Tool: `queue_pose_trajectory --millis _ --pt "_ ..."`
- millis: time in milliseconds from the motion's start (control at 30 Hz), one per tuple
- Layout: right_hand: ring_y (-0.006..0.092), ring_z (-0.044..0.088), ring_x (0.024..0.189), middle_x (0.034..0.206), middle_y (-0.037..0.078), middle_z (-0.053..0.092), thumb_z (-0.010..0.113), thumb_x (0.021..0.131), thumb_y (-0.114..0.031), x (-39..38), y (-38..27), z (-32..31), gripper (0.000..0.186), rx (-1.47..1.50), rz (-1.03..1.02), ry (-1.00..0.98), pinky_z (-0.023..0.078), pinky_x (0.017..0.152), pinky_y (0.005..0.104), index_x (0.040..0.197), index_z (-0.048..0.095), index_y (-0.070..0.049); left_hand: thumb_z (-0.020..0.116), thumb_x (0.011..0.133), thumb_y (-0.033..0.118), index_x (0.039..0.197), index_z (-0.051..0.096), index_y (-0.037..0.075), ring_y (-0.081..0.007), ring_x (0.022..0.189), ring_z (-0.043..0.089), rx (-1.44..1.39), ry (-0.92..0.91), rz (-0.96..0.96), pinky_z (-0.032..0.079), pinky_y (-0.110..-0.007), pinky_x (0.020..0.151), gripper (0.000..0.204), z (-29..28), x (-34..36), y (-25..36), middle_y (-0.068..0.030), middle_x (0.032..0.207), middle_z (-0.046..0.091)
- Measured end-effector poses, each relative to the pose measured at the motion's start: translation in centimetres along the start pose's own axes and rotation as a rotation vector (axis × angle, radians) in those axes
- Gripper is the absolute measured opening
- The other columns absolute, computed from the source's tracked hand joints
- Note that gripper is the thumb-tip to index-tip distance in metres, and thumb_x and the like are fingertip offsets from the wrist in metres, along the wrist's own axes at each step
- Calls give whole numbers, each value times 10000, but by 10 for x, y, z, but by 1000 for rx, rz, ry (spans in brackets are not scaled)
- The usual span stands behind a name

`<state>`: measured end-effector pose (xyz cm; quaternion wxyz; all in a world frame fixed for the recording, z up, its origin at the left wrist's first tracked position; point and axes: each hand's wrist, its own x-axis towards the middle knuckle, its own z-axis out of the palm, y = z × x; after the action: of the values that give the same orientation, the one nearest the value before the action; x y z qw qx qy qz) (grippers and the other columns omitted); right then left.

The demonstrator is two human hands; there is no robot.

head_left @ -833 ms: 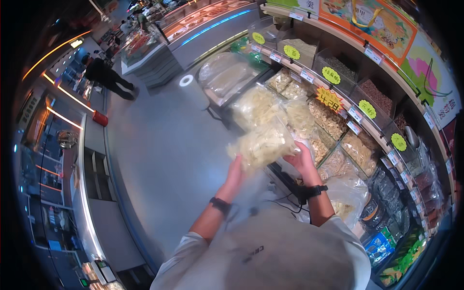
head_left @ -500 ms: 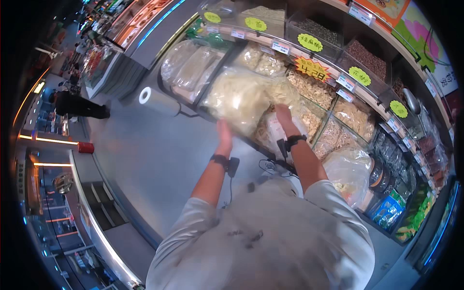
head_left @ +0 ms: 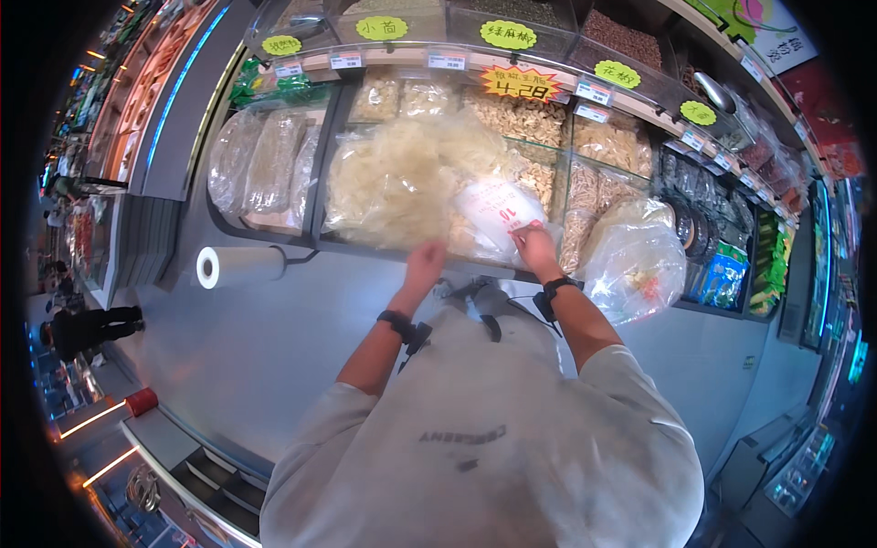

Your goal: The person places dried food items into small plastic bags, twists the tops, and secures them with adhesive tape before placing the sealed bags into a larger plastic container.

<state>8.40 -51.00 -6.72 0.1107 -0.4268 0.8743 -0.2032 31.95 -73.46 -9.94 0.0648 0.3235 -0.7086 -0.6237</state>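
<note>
A white plastic bag (head_left: 498, 212) with red print lies over the goods at the front of the display. My right hand (head_left: 535, 248) has its fingers closed on the bag's near right edge. My left hand (head_left: 426, 267) is at the front rim of the bin, close to the lower edge of a big clear bag (head_left: 379, 187) of pale, dried food. Its fingers are smeared by motion, so whether they grip that bag is not visible. The pale food fills the bin and reaches behind the white bag.
Left of the bin are long clear packets (head_left: 274, 169); a plastic roll (head_left: 239, 267) juts from the counter front. A bulging clear bag (head_left: 635, 260) overhangs the edge at right. Dried goods (head_left: 519, 117) fill bins behind, under a shelf of spice boxes. A person (head_left: 87, 329) is far left.
My view has turned, shifting the display leftward. The right hand has come back toward me and now grips the white bag's edge. My left hand has drawn in from an outstretched pose.
</note>
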Motion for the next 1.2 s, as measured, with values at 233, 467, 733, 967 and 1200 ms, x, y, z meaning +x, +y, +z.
queue_pose_trajectory --millis 233,467,733,967,1200 --pt "280 675 910 953 109 729 671 891 -146 8 -62 -54 123 162 89 111 434 938 414 936 785 -134 612 913 610 1430 478 77 -274 1195 569 -541 -317 -617 484 -445 986 755 60 24 42 -125 1342 581" --pt "306 646 873 1113 167 669 621 875 -19 -44 -146 -49 279 249 -129 388 519 763 376 1148 677 -26 410 1061 461 1458 417 48 -246 1277 526 -1249 -582 -524 450 -427 1073 572 120 23 2 -118 1406 520" --pt "382 611 1010 1086 196 634 614 838 -30 -105 -97 -25 212 368 245 306 510 868 443 1046 648 -10 432 1078 288 1382 449 -17 -327 1181 595 -1132 -255 -642 501 -497 1020 431 107 11 31 -162 1344 563" --pt "387 591 1149 1163 186 653 605 813 -3 -43 -77 -10 358 89 -173 42 444 1023 447 1165 643 -49 376 1082 406 1388 468 16 -301 1168 618 -702 -229 -671 525 -462 967 504 99 7 29 -157 1287 609" --pt "363 615 1104 1114 198 663 635 847 -96 -55 -22 68 334 113 111 -159 437 1017 439 1179 646 -63 440 1051 363 1362 493 47 -268 1077 654 -971 -280 -490 535 -414 927 447 87 0 51 -119 1232 638"
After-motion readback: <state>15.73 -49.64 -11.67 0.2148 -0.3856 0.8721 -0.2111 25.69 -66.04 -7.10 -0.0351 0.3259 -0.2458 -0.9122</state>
